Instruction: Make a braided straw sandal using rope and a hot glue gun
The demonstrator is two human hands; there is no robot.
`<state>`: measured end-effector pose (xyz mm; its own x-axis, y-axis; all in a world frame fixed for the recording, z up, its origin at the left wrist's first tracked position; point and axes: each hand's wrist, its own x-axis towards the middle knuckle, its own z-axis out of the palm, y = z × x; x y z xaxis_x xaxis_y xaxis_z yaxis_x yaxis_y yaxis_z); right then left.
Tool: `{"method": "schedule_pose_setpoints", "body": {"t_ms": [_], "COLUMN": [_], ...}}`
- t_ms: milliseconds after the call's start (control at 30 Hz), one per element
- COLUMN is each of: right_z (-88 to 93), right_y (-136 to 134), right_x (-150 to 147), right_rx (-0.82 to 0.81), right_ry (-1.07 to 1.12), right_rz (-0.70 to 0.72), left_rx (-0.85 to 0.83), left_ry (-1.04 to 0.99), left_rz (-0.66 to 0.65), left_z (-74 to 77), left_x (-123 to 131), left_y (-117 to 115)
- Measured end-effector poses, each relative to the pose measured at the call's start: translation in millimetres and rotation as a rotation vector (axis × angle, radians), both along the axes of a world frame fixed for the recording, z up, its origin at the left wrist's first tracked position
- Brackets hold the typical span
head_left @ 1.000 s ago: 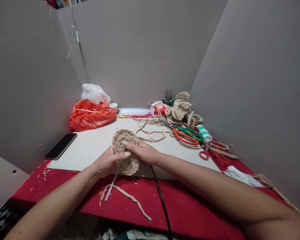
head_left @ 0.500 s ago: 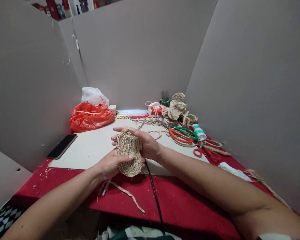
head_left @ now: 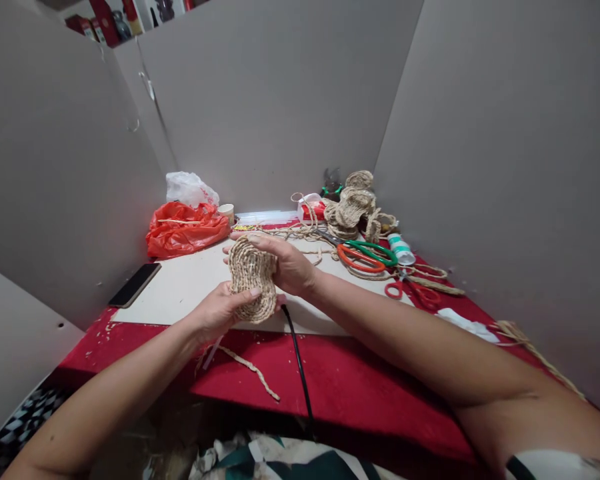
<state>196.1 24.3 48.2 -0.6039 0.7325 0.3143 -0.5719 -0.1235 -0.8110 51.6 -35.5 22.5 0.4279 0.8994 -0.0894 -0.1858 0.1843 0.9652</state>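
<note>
An oval mat of coiled straw braid (head_left: pixel 251 277) is held upright above the white board (head_left: pixel 180 293). My left hand (head_left: pixel 219 312) grips its lower edge, thumb across the front. My right hand (head_left: pixel 283 263) cups it from behind, fingers curled over its top rim. A loose tail of braid (head_left: pixel 250 368) trails from the mat down onto the red cloth (head_left: pixel 360 393). A clear stick (head_left: pixel 211 353) shows below my left hand; what holds it is hidden.
A black cable (head_left: pixel 295 360) runs from behind the mat off the table's front edge. A phone (head_left: pixel 135 285) lies at the left, a red plastic bag (head_left: pixel 185 230) behind it. Orange and green scissors (head_left: pixel 365 257), red scissors (head_left: pixel 413 292), braid coils (head_left: pixel 353 207) and a glue tube (head_left: pixel 399 249) sit at the right.
Both hands have lifted the mat off the board and tilted it upright. My right hand shifted from its right edge to behind it, fingers over the top.
</note>
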Motion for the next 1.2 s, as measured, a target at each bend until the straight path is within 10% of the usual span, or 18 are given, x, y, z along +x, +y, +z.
{"method": "schedule_pose_setpoints", "body": {"t_ms": [533,833,1000,1200], "right_z": [-9.2,-11.6,-10.1,-12.2], "right_y": [41,61,70,79], "right_x": [-3,-31,-51,-73], "right_rx": [-0.057,-0.067,-0.148,-0.236], "right_ry": [-0.274,-0.398,-0.378,-0.265], "right_rz": [0.027,0.096,0.053,-0.166], "left_rx": [0.307,0.411,0.289,0.035], "left_ry": [0.226,0.223,0.129,0.132], "left_rz": [0.531,0.638,0.596,0.251], "left_z": [34.5,22.0,7.6,-10.4], "left_x": [-48,-56,-76,-89], "left_y": [40,58,69,65]}}
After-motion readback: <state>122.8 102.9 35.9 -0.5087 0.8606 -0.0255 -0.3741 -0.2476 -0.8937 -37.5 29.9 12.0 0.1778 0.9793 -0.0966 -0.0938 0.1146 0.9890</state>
